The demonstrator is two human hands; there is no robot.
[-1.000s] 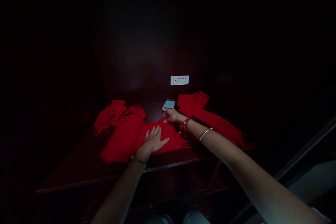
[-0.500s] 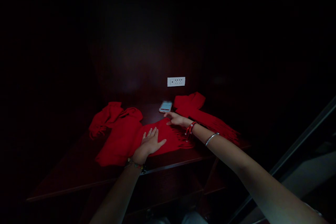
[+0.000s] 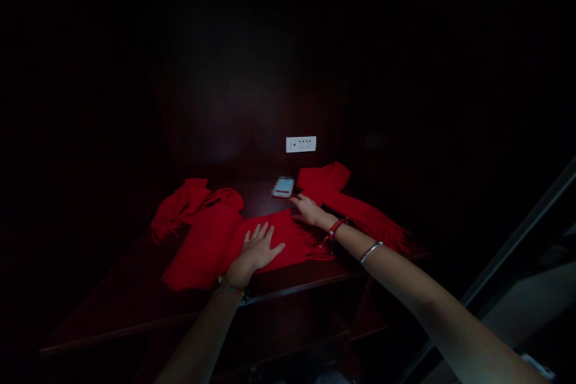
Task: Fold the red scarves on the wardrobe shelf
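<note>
A red scarf (image 3: 209, 243) lies on the dark wooden table (image 3: 112, 288), its left part bunched up and its fringed right part spread flat. Palm down on the flat part rests my left hand (image 3: 257, 248), open with fingers spread. My right hand (image 3: 308, 211) is at the scarf's far right corner, above the fringe, its index finger stretched out and the others partly hidden; I see nothing held in it. Just beyond those fingertips is a phone (image 3: 283, 186) with a lit screen. A second red fringed piece, like another scarf (image 3: 326, 179), lies behind my right wrist.
A white power socket (image 3: 301, 144) is set in the dark panel behind the table. The table's front edge (image 3: 288, 293) runs below my hands, with dark shelf-like compartments under it. At the right is a slanted metallic edge (image 3: 517, 243). Much of the scene is in deep shadow.
My right hand has slid slightly right and nearer along the scarf's fringed end, drawing back a little from the phone. My left hand stays flat. The view has tilted up slightly.
</note>
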